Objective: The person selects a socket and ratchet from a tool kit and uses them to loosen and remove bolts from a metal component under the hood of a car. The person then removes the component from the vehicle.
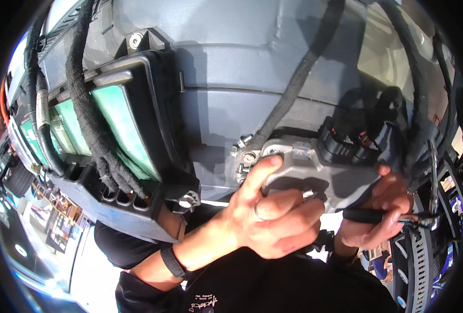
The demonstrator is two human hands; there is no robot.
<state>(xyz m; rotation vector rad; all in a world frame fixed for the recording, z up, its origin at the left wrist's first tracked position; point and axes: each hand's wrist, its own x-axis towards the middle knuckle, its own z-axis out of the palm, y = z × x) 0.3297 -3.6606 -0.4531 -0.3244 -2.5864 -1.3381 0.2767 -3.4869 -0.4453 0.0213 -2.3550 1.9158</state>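
Observation:
A grey cast-metal housing [341,180] with black electrical connectors sits on the right side of a large grey panel. My left hand [275,221], with a ring and a black wristband, is closed on its near edge. One digit stretches up to the housing's corner, beside a bolt lug; the other fingers are curled, their tips partly hidden. My right hand [375,219] grips a ratchet wrench [364,215] by its black handle, just right of the left hand. The wrench's shiny head points right, and a long chrome extension rises from it, clear of the housing.
Left of the housing stands a black-framed box [163,120] with green windows and thick wrapped cables [80,78]. Another wrapped cable [299,78] runs down to bolted terminals [247,156] beside my left hand. A perforated metal rail [419,271] is at the lower right.

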